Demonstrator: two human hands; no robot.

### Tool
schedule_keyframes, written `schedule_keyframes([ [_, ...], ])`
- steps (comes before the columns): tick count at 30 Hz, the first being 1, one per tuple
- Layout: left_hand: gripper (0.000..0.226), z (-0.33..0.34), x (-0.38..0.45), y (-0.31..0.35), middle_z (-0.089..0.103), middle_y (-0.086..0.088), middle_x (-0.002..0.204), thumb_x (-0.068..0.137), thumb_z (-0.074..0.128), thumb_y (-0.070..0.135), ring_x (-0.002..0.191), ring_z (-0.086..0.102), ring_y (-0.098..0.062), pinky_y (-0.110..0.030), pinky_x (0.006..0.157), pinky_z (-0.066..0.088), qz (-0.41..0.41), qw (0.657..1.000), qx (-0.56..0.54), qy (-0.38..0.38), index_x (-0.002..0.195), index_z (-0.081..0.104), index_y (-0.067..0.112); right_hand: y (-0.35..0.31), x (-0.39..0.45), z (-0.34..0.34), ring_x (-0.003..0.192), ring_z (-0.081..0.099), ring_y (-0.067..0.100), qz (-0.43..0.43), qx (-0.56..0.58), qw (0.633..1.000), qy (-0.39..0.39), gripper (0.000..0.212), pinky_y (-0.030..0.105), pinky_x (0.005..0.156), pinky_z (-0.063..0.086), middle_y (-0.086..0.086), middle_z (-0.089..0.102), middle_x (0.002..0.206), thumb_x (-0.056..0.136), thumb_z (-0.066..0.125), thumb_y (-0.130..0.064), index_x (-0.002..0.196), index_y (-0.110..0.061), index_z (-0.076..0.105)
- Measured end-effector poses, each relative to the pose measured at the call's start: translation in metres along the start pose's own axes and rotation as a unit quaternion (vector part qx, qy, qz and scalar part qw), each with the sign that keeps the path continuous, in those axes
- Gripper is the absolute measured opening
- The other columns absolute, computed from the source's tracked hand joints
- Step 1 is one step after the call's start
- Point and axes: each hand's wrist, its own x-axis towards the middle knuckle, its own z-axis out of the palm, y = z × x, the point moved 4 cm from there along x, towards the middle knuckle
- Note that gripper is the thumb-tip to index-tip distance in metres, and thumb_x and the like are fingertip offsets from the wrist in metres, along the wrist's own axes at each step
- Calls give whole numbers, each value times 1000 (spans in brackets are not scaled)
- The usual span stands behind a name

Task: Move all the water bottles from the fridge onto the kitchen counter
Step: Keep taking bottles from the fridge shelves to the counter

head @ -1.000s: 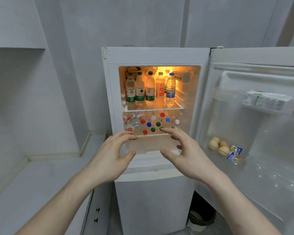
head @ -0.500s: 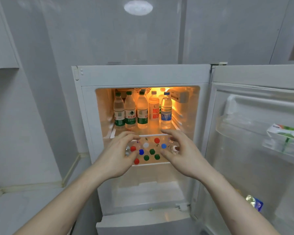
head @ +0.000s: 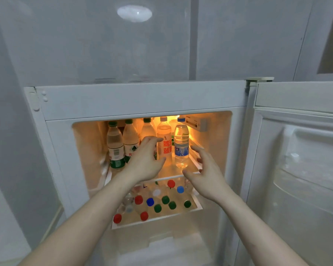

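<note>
Five water bottles stand upright in a row at the front of the fridge's top shelf [head: 192, 170], lit orange from behind. From the left: a green-capped bottle [head: 114, 144] with a green band at its foot, a second green-capped bottle [head: 130, 140], a third [head: 147, 129] mostly hidden behind the left hand, a red-lettered bottle [head: 164, 143] with a pale cap, and a blue-labelled bottle [head: 181, 144] with a blue cap. More bottles sit on the lower shelf [head: 197, 203], seen from above as a cluster of caps [head: 158, 202] (red, green, blue and white).

The left hand [head: 145, 160] reaches into the top shelf with fingers spread and loosely curved, fingertips at the red-lettered bottle's shoulder; whether they touch it I cannot tell, and they are not wrapped round it. The right hand [head: 205, 169] is just to the right of the blue-labelled bottle, fingers spread and relaxed, thumb low near the shelf edge, holding nothing and apart from the bottle.

The fridge [head: 138, 98] is white, and its door [head: 300, 160] stands swung wide to the right, showing moulded racks. Pale wall panels rise behind, with a round glare of light [head: 134, 13] on one of them.
</note>
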Motion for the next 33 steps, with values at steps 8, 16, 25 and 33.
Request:
schedule_keyframes([
  [8,77,27,104,-27,29,2,162,87,70,31,148,32,-26,-45,115,43,-29,998,45,30,153,31,34,20,81,26,143,43,15,36,-11,997,70,79,23,103,34,-3,43,158,92,80,-26,158,-26,36],
  [16,52,40,142,-29,41,-2,153,97,61,38,144,35,-29,-41,119,30,-41,985,157,58,144,43,23,34,132,46,117,65,12,22,-17,993,115,58,41,96,59,-11,66,125,83,71,-35,137,-36,53],
  [25,29,42,144,-22,57,0,136,101,58,29,128,52,-23,-32,105,43,-28,982,165,88,129,56,22,54,148,66,96,69,18,64,-46,994,81,56,18,69,49,0,70,112,89,72,-19,138,-27,46],
  [33,35,36,138,-23,57,0,135,102,60,32,125,56,-22,-29,97,48,-34,989,126,67,135,53,20,63,135,72,122,57,23,98,-36,989,109,57,30,91,45,6,51,139,94,74,-34,144,-22,49],
])
